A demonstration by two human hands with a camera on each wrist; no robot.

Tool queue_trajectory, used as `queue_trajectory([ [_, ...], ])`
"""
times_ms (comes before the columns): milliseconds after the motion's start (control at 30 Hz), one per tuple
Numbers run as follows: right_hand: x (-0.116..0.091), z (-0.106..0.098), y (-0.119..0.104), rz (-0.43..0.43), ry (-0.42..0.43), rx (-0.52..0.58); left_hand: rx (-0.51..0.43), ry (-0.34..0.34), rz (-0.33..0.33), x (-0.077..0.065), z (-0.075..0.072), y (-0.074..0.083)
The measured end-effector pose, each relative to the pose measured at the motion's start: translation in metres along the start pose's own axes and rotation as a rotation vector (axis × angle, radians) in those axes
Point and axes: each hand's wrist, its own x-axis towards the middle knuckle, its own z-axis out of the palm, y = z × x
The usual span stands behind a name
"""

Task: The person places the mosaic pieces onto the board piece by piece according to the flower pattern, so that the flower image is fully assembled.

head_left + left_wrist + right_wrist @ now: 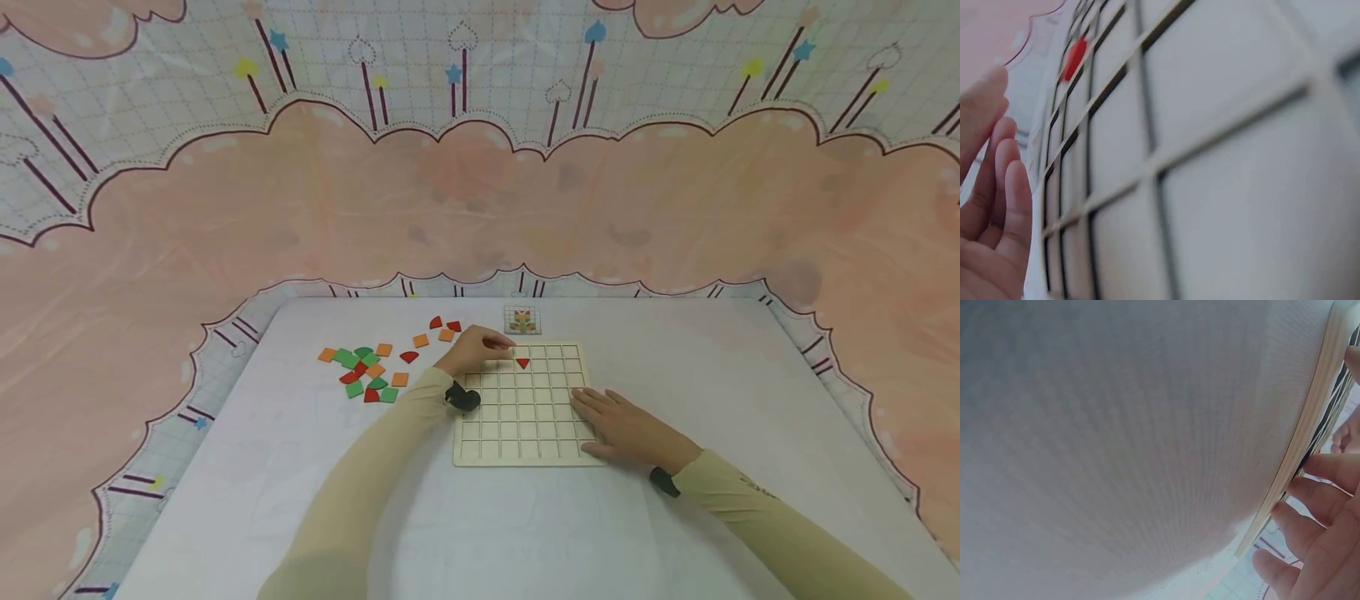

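A pale wooden grid board lies on the table, with one red triangle in a cell near its top; the left wrist view shows this red triangle too. My left hand hovers over the board's upper left corner, left of the triangle. Its fingers are loosely bent and the thumb is close to them, with no piece visible between. My right hand rests on the board's right edge, fingers spread; in the right wrist view its fingertips lie over the wooden rim.
Left of the board lie scattered green, orange and red pieces, squares and quarter rounds among them. A small pattern card with a coloured figure on a grid lies beyond the board. A printed cloth hangs behind the white table.
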Motion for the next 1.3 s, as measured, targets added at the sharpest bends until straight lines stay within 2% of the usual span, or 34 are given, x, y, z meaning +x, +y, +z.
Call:
queue_trajectory([
  [167, 0.001, 0.002, 0.001, 0.002, -0.003, -0.012, -0.067, 0.051, -0.023, -0.006, -0.026, 0.001],
  [367, 0.002, 0.005, 0.002, 0.002, -0.006, -0.009, -0.066, 0.191, -0.076, -0.005, -0.058, -0.018],
  [567, 0.001, 0.004, 0.001, 0.011, -0.010, 0.006, -0.085, 0.248, -0.128, -0.006, -0.080, -0.037],
  [767, 0.001, 0.002, 0.001, 0.012, -0.006, 0.020, -0.065, 0.298, -0.194, -0.011, -0.086, -0.040],
  [1033, 0.001, 0.003, 0.002, 0.008, 0.003, 0.018, -0.007, 0.312, -0.310, -0.009, -0.086, -0.051],
  [1300, 0.000, 0.005, 0.004, 0.006, 0.006, 0.018, 0.044, 0.326, -0.326, -0.008, -0.082, -0.054],
])
